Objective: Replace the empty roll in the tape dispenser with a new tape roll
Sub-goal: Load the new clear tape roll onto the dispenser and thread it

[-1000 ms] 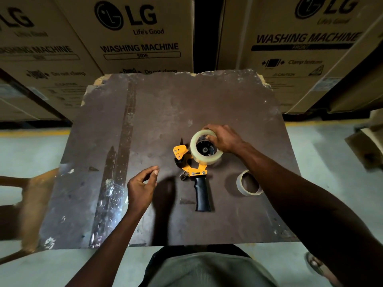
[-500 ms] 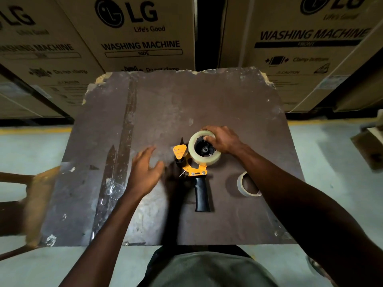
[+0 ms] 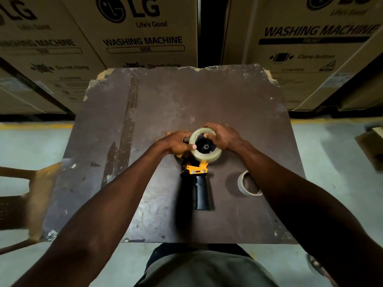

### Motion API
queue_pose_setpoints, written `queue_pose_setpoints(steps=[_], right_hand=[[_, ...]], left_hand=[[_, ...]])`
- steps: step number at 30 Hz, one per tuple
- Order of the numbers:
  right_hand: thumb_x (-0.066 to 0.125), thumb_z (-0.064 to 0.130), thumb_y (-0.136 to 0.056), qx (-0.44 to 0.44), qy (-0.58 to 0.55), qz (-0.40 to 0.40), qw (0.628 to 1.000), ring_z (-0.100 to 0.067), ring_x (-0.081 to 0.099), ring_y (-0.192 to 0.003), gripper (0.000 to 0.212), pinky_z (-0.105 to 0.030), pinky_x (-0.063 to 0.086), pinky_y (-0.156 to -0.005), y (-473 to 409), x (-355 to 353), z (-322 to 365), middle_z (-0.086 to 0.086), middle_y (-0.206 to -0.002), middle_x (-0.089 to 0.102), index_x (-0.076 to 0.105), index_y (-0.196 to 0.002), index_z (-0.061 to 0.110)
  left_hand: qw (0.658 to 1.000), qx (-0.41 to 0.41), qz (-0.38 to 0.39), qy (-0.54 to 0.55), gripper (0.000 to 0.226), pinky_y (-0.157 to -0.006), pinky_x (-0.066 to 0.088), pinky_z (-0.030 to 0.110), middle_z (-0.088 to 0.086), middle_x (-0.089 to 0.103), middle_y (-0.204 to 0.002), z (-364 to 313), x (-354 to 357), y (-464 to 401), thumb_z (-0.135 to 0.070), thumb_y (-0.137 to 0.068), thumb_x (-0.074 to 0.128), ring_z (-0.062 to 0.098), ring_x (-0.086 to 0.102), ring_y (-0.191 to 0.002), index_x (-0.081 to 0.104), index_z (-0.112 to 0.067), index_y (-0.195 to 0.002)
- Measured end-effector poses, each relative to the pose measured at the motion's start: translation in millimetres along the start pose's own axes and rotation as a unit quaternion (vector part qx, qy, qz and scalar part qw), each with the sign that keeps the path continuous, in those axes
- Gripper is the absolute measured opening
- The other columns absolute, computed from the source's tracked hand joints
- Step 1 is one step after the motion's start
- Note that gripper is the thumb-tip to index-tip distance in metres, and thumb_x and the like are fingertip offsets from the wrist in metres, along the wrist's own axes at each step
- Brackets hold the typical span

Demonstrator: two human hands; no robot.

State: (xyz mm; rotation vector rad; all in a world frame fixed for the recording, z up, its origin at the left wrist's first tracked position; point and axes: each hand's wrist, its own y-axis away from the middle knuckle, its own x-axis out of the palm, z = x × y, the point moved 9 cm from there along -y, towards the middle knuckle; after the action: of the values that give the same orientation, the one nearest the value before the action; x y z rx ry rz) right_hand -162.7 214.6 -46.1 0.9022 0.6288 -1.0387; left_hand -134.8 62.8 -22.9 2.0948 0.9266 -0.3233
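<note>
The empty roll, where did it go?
The empty roll lies on the table, right of the tape dispenser handle, beside the right arm.

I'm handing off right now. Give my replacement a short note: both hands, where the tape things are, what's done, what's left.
Left hand: gripping the tape dispenser head beside the roll.
Right hand: on the new tape roll, fingers over its far rim.
New roll sits on the dispenser's hub; the dispenser lies flat on the table, black handle toward you.
Empty roll: already out, standing on the table right of the handle.
Left: confirm the roll is fully seated, then thread the tape.
</note>
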Motion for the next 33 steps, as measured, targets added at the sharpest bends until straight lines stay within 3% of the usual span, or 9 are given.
queue_pose_setpoints(steps=[2, 4, 11, 14, 16, 20, 23, 27, 33], right_hand=[[0.052, 0.044, -0.098, 0.001, -0.010, 0.013, 1.000, -0.030, 0.063, -0.114, 0.037, -0.044, 0.051, -0.096, -2.1, 2.8, 0.6, -0.002, -0.129, 0.067, 0.051, -0.134, 0.040], [0.053, 0.041, -0.098, -0.003, -0.039, 0.027, 0.999, -0.030, 0.064, -0.107, 0.035, -0.042, 0.052, -0.091, -2.6, 5.2, 2.7, -0.004, -0.124, 0.068, 0.051, -0.132, 0.037], [0.052, 0.039, -0.101, 0.004, -0.101, 0.062, 0.993, -0.028, 0.069, -0.091, 0.031, -0.031, 0.055, -0.044, 0.4, 3.8, 3.3, -0.006, -0.113, 0.064, 0.049, -0.132, 0.036], [0.050, 0.039, -0.102, -0.005, -0.098, 0.073, 0.992, -0.026, 0.067, -0.096, 0.033, -0.025, 0.053, -0.044, 1.3, 2.3, 4.7, -0.006, -0.118, 0.063, 0.048, -0.134, 0.035], [0.051, 0.041, -0.101, -0.002, -0.109, 0.074, 0.991, -0.025, 0.067, -0.090, 0.031, -0.031, 0.055, -0.045, 0.8, 2.6, 3.5, -0.005, -0.114, 0.063, 0.049, -0.131, 0.037], [0.052, 0.040, -0.102, -0.012, -0.093, 0.062, 0.994, -0.016, 0.062, -0.075, 0.031, -0.020, 0.045, -0.040, -4.5, 3.6, 0.7, -0.005, -0.109, 0.066, 0.050, -0.132, 0.033], [0.052, 0.043, -0.100, -0.016, -0.096, 0.054, 0.994, -0.023, 0.066, -0.084, 0.030, -0.035, 0.059, -0.061, -8.4, 7.1, -1.6, -0.006, -0.111, 0.068, 0.051, -0.128, 0.035], [0.053, 0.043, -0.098, -0.018, -0.109, 0.057, 0.992, -0.027, 0.066, -0.093, 0.027, -0.043, 0.057, -0.081, -9.0, 12.6, -2.5, -0.006, -0.111, 0.070, 0.053, -0.124, 0.036], [0.051, 0.051, -0.093, -0.014, -0.122, 0.059, 0.991, -0.025, 0.067, -0.096, 0.031, -0.049, 0.059, -0.083, -10.6, 17.4, -4.7, -0.002, -0.112, 0.069, 0.053, -0.122, 0.040]], left_hand=[[1.000, -0.015, 0.000, 0.018, 0.051, -0.073, 0.047, 0.026, -0.001, 0.066, -0.109, 5.3, 0.1, -1.5, -0.024, -0.093, 0.067, 0.008, 0.059, -0.079, 0.052, -0.034, -0.141], [0.999, -0.011, 0.013, 0.048, 0.050, -0.060, 0.047, 0.018, -0.002, 0.065, -0.114, 5.4, 3.2, -3.4, -0.018, -0.096, 0.063, 0.003, 0.056, -0.074, 0.049, -0.030, -0.143], [0.995, -0.008, 0.047, 0.088, 0.048, -0.048, 0.040, 0.005, -0.007, 0.061, -0.096, 3.0, 6.5, -11.4, -0.004, -0.097, 0.058, -0.009, 0.053, -0.054, 0.047, -0.019, -0.141], [0.991, -0.021, 0.063, 0.118, 0.053, -0.047, 0.042, 0.009, -0.004, 0.062, -0.096, 3.8, 4.9, -16.5, -0.003, -0.094, 0.060, -0.003, 0.055, -0.063, 0.045, -0.022, -0.141], [0.986, -0.043, 0.071, 0.143, 0.054, -0.045, 0.042, 0.011, -0.001, 0.061, -0.096, 7.4, 4.5, -19.5, -0.003, -0.092, 0.061, 0.003, 0.053, -0.066, 0.045, -0.023, -0.140], [0.975, -0.056, 0.087, 0.198, 0.054, -0.048, 0.045, 0.015, 0.005, 0.064, -0.109, 13.7, 9.6, -26.9, -0.002, -0.091, 0.062, 0.012, 0.058, -0.077, 0.047, -0.022, -0.138], [0.966, -0.053, 0.099, 0.233, 0.055, -0.053, 0.049, 0.017, 0.007, 0.066, -0.110, 16.4, 12.8, -30.9, 0.003, -0.090, 0.060, 0.014, 0.062, -0.084, 0.048, -0.019, -0.139], [0.960, -0.037, 0.139, 0.239, 0.055, -0.049, 0.044, 0.021, 0.008, 0.067, -0.114, 17.4, 16.6, -33.6, 0.001, -0.091, 0.064, 0.012, 0.059, -0.073, 0.050, -0.031, -0.134], [0.965, -0.022, 0.169, 0.201, 0.060, -0.046, 0.040, 0.023, -0.008, 0.072, -0.084, 19.8, 16.8, -37.0, -0.003, -0.094, 0.063, 0.007, 0.051, -0.053, 0.043, -0.032, -0.142]])
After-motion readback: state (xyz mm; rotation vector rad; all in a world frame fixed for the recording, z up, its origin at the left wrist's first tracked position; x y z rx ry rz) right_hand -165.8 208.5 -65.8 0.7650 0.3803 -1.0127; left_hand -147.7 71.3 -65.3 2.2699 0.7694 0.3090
